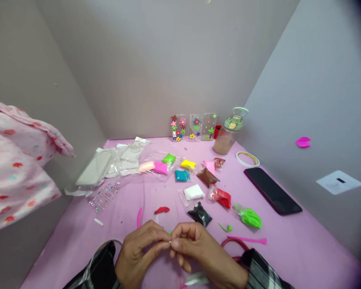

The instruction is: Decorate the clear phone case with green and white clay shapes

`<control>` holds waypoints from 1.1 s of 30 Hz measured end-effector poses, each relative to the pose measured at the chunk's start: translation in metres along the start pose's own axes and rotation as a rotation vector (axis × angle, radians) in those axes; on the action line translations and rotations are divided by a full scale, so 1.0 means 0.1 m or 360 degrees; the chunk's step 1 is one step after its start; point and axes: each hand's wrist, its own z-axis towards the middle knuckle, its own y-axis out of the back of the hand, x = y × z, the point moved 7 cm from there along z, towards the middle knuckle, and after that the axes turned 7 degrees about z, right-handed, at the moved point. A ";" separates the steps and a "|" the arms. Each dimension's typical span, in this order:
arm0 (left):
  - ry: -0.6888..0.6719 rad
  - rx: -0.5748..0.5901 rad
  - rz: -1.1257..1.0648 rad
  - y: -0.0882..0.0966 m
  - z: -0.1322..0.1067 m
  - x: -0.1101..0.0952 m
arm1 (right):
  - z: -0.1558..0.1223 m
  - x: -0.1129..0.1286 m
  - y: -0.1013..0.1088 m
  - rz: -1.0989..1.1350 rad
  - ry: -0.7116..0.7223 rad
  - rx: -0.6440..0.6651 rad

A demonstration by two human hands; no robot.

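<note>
My left hand (145,249) and my right hand (195,248) meet at the fingertips, low in the middle of the view. Thumb and forefinger of each are pinched together on a tiny white piece (170,242), perhaps clay; most of it is hidden. A bit of green (170,233) shows just behind the fingertips. Beyond them a red clay piece (161,210) lies on a clear, flat plastic case (167,220). A pink plastic modelling tool (139,217) is left of it. Packets of black clay (200,214) and white clay (194,192) lie past my right hand.
More clay packets, such as teal (182,175) and red (222,198), spread across the pink table. Decorated clear cases (178,128) lean on the back wall beside a bottle (225,138). A phone (272,190), tape roll (247,159) and pink tool (248,240) lie right; gem stickers (104,196) left.
</note>
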 end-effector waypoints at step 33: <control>0.0243 0.0753 0.0384 0.14 0.41 0.35 | 0.01 0.06 0.10 -0.0140 0.0066 -0.0068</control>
